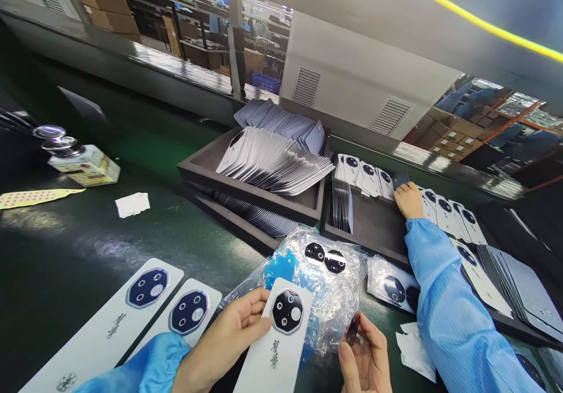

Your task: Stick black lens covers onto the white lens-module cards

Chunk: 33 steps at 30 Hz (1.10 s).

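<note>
My left hand [226, 337] grips the edge of a white phone back panel [264, 365], thumb on its face. A dark octagonal camera plate with lens rings tops this panel, and dark lettering runs below. Held edge-on between the thumb and fingers of my right hand [368, 361] is a small dark camera lens cover [353, 328]. Beyond both hands lies a clear plastic bag [336, 317], with two black round lens covers [324, 257] on it and blue pieces showing. Two more white phone panels [99, 337] lie to the left, one partly behind my sleeve.
A dark tray [246, 190] of fanned panels stands on another at the back. In the right-hand tray [373, 220], with panels along its sides, a co-worker's hand [409, 199] reaches. A pump-top bottle [83, 164] and white paper [132, 205] sit at left.
</note>
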Motion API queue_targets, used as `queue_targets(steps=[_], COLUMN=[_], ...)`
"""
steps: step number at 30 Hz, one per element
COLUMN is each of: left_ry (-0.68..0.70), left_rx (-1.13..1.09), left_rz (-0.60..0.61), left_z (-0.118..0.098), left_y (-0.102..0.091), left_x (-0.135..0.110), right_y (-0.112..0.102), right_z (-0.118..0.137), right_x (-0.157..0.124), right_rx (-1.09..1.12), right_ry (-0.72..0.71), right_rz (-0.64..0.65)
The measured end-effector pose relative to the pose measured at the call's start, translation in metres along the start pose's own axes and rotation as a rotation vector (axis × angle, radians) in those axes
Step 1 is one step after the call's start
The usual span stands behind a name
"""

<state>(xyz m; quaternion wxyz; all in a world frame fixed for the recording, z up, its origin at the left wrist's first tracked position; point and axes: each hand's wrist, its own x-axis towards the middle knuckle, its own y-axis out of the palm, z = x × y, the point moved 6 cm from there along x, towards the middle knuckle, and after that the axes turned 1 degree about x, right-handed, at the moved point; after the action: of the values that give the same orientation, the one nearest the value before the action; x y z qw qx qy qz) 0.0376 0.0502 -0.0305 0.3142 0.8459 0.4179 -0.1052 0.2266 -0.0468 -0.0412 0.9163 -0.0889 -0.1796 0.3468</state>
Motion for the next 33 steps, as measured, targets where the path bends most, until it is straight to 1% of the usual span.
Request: queue_targets(steps=[4,11,16,22,24,28,33], left_ry=[0.007,0.016,0.000,-0.049,-0.053,-0.033,0.005], left_rx=[-0.003,-0.019,0.014,0.004,0.006,0.006,-0.005], left_rz=[0.003,-0.013,-0.021,-0.017,-0.021,-0.024,-0.025], left_z=[0.000,0.002,0.001,0.000,-0.002,-0.005,0.000], left_y=[0.000,-0.002,-0.003,0.000,0.001,0.002,-0.001], left_x=[0.001,0.004,0.003,0.000,0.001,0.002,0.004], right_y=[0.001,0.003,0.002,0.003,0.003,0.005,0.007], right_z=[-0.006,-0.006,-0.005,-0.005,-0.002,0.009,0.019], right_x=[-0.001,-0.002,-0.003,-0.001,0.001,0.001,-0.002], right_rx=[0.020,0.031,0.038,0.052,0.071,0.179,0.203], right_ry=[0.002,0.015,0.036,0.058,0.055,0.033,0.058], right_rz=[-0.015,-0.013,-0.004,0.006,-0.007,-0.077,-0.104])
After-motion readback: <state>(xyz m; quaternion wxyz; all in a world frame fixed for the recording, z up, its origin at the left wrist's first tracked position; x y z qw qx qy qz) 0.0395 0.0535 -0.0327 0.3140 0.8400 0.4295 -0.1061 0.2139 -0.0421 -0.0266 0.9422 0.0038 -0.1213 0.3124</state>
